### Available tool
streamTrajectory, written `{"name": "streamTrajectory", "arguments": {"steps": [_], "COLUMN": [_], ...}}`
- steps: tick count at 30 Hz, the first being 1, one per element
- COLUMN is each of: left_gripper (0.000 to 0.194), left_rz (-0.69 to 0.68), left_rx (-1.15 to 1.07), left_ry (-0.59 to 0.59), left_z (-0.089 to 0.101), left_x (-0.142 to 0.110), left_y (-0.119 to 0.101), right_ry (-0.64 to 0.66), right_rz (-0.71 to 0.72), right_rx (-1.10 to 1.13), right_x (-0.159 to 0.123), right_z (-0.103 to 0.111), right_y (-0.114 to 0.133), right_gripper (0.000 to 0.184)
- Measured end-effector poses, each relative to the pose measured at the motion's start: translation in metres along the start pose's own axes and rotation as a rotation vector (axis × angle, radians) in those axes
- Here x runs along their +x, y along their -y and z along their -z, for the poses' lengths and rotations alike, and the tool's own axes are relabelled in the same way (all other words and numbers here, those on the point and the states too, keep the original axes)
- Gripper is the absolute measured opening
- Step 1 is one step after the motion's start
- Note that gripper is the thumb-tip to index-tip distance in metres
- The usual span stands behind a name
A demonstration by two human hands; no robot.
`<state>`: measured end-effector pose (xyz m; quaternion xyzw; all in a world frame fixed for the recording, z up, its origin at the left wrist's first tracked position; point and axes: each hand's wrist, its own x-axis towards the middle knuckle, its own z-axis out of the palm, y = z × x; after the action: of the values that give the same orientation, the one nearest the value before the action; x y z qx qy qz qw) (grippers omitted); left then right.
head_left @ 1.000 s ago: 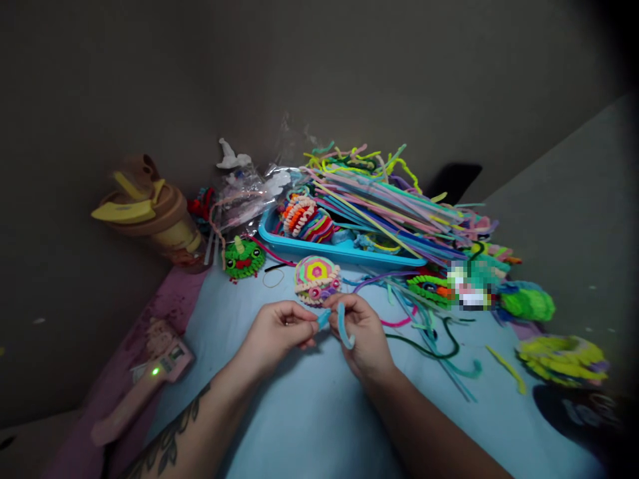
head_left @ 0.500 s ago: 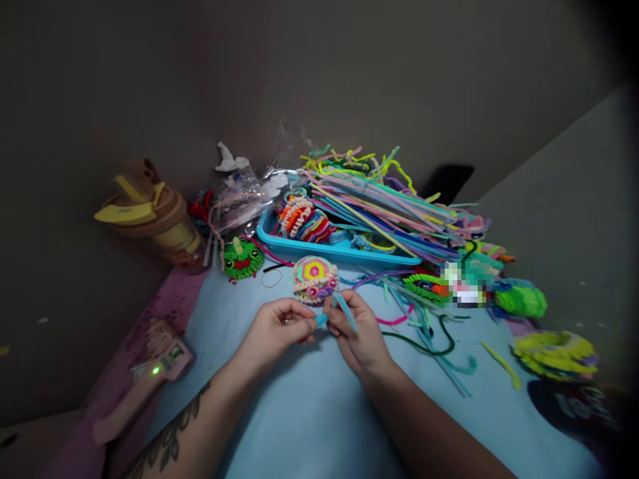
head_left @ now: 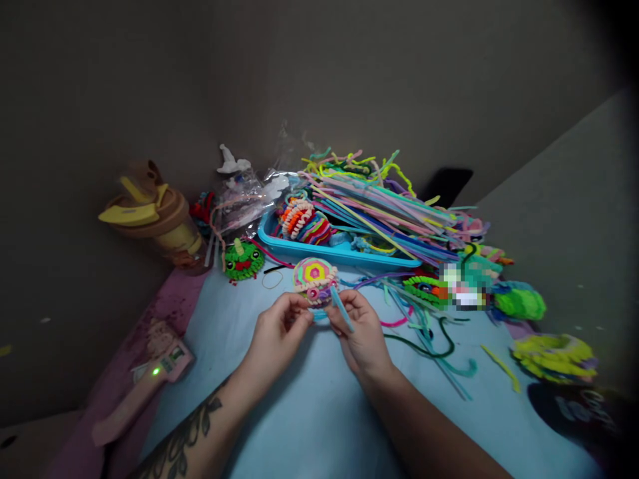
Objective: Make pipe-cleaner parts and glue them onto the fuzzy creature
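Observation:
Between both hands is a light blue pipe cleaner (head_left: pixel 341 310), part of it curled and one straight end sticking up past my right fingers. My left hand (head_left: pixel 280 327) pinches its curled part on the left, thumb against forefinger. My right hand (head_left: pixel 360 330) is closed around the other part. Just beyond the fingertips lies a round pipe-cleaner figure (head_left: pixel 315 273) with a pink and yellow ringed top, a peach braided edge and pink eyes; my fingers cover its lower edge. A green pipe-cleaner frog face (head_left: pixel 243 258) sits to the left.
A blue tray (head_left: pixel 339 253) holds a striped piece and a heap of pipe cleaners (head_left: pixel 379 199). Loose strands and finished pieces lie to the right, with a yellow ring (head_left: pixel 555 356). A lidded tumbler (head_left: pixel 154 219) and a pink device with a green light (head_left: pixel 164 366) stand left.
The blue strip between my hands has turned from a short straight piece to a visible curl. My left fingers have risen slightly; the right hand stays almost in place.

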<state>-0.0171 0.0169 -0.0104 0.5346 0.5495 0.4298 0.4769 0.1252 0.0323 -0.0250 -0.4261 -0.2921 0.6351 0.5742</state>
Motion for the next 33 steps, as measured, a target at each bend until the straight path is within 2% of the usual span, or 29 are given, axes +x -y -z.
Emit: {"name": "streamTrajectory", "arguments": {"steps": [5, 11, 20, 22, 26, 33], "left_gripper": [0.006, 0.016, 0.028, 0.026, 0.024, 0.021], "left_rz": [-0.191, -0.447, -0.646, -0.605, -0.342, -0.34], "left_rx": [0.202, 0.333, 0.523, 0.502, 0.359, 0.416], "left_ry": [-0.023, -0.025, 0.007, -0.013, -0.051, 0.019], "left_z": [0.002, 0.006, 0.006, 0.004, -0.001, 0.0], "left_x": [-0.004, -0.005, -0.009, -0.01, -0.008, -0.005], "left_y": [0.005, 0.0, 0.006, 0.007, 0.004, -0.002], "right_ry": [0.026, 0.022, -0.042, -0.041, -0.069, -0.057], "right_rz": [-0.036, -0.011, 0.033, 0.058, 0.117, 0.195], "right_rx": [0.008, -0.079, -0.235, -0.27, -0.303, -0.321], "right_x": [-0.003, -0.004, -0.008, -0.01, -0.011, -0.01], "right_z": [0.0, -0.001, -0.001, -0.003, -0.005, -0.004], "right_y": [0.0, 0.001, 0.003, 0.005, 0.006, 0.001], "right_gripper": [0.03, 0.027, 0.029, 0.028, 0.027, 0.025]}}
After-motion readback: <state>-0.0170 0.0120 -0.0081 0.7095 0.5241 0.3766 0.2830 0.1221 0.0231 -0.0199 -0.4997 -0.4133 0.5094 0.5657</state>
